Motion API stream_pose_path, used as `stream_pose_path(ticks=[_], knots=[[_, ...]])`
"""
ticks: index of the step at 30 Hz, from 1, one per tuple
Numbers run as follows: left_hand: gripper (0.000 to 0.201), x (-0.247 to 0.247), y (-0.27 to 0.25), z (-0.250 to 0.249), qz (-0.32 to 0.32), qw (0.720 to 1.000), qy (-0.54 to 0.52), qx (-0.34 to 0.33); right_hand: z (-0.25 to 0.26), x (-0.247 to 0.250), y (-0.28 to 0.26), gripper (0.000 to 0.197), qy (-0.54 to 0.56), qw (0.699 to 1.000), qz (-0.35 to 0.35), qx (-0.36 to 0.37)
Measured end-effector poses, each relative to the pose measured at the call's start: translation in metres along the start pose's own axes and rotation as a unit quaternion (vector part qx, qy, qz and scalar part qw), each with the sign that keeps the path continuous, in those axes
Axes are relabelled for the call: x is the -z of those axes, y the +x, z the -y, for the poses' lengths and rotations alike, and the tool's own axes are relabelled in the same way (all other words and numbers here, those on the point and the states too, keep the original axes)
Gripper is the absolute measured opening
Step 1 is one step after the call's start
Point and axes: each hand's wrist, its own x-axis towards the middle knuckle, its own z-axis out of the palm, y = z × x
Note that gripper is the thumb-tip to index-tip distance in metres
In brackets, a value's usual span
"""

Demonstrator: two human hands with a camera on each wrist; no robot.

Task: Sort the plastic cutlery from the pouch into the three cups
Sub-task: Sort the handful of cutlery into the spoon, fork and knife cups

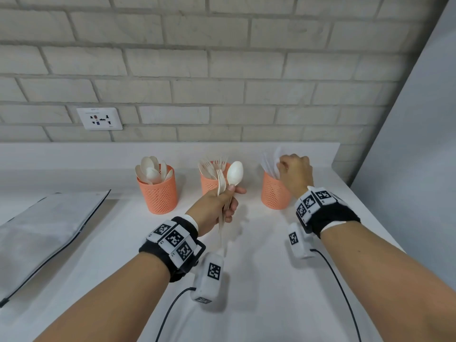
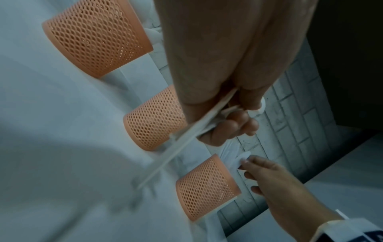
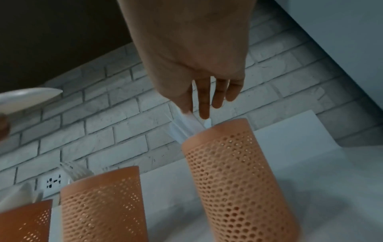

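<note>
Three orange mesh cups stand in a row by the wall: spoon cup [image 1: 158, 193], fork cup [image 1: 209, 185], knife cup [image 1: 274, 193]. My left hand [image 1: 233, 193] is raised in front of the fork cup and grips a white spoon [image 1: 235, 172] and fork [image 1: 220, 180] by their handles [image 2: 182, 142]. My right hand [image 1: 283, 169] hangs over the knife cup [image 3: 234, 172], thumb and index pinching the top of a white knife [image 3: 190, 118] that stands in it. The grey pouch [image 1: 44, 230] lies flat at the left.
A white counter [image 1: 259, 280] carries everything, with a raised ledge and brick wall behind the cups. A wall socket [image 1: 100, 118] sits above the left end. A grey panel [image 1: 419, 144] closes off the right side. Wrist cables trail across the near counter.
</note>
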Motion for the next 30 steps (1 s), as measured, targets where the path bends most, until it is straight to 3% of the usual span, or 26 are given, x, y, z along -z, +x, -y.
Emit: stream_pose_path(ticks=[1, 3, 5, 6, 8, 10, 13, 16, 18, 20, 24, 26, 30], knots=[[0.028, 0.001, 0.000, 0.000, -0.005, 1.000, 0.002, 0.000, 0.002, 0.000, -0.001, 0.022, -0.020, 1.000, 0.006, -0.006], [0.024, 0.003, 0.000, -0.002, -0.021, 1.000, -0.001, 0.003, 0.013, 0.004, -0.001, 0.033, -0.005, 0.999, -0.047, 0.005], [0.021, 0.003, 0.001, -0.003, -0.042, 0.999, 0.008, -0.001, 0.038, 0.010, -0.006, 0.031, 0.103, 0.988, -0.103, 0.055], [0.017, 0.003, 0.001, -0.004, -0.053, 0.998, 0.018, -0.008, 0.053, 0.013, -0.012, 0.023, 0.170, 0.978, -0.083, 0.089], [0.008, 0.001, 0.002, -0.005, -0.067, 0.997, 0.035, -0.027, 0.081, 0.013, -0.028, 0.017, 0.258, 0.956, 0.040, 0.131], [0.014, 0.000, 0.002, -0.006, -0.082, 0.994, 0.056, -0.048, 0.100, 0.003, -0.046, 0.021, 0.253, 0.947, 0.144, 0.135], [0.022, 0.006, 0.000, -0.005, -0.085, 0.991, 0.074, -0.066, 0.108, -0.015, -0.059, 0.015, 0.246, 0.950, 0.143, 0.125], [0.038, 0.016, -0.004, 0.000, -0.076, 0.992, 0.083, -0.053, 0.109, -0.023, -0.056, 0.017, 0.290, 0.942, 0.157, 0.068], [0.038, 0.024, -0.005, 0.001, -0.099, 0.991, 0.082, -0.039, 0.113, -0.019, -0.046, 0.019, 0.332, 0.935, 0.123, 0.019], [0.023, 0.034, -0.005, 0.000, -0.139, 0.987, 0.072, -0.022, 0.118, -0.008, -0.031, 0.018, 0.376, 0.925, 0.050, -0.012], [0.016, 0.054, -0.007, 0.000, -0.193, 0.980, 0.041, -0.017, 0.122, 0.002, -0.007, 0.015, 0.425, 0.899, -0.103, -0.021], [0.020, 0.059, -0.010, 0.001, -0.198, 0.980, 0.019, -0.026, 0.122, -0.013, -0.009, 0.015, 0.401, 0.911, -0.095, -0.016], [0.027, 0.066, -0.013, 0.000, -0.172, 0.984, 0.014, -0.047, 0.104, -0.061, -0.011, 0.021, 0.215, 0.976, 0.022, 0.013]])
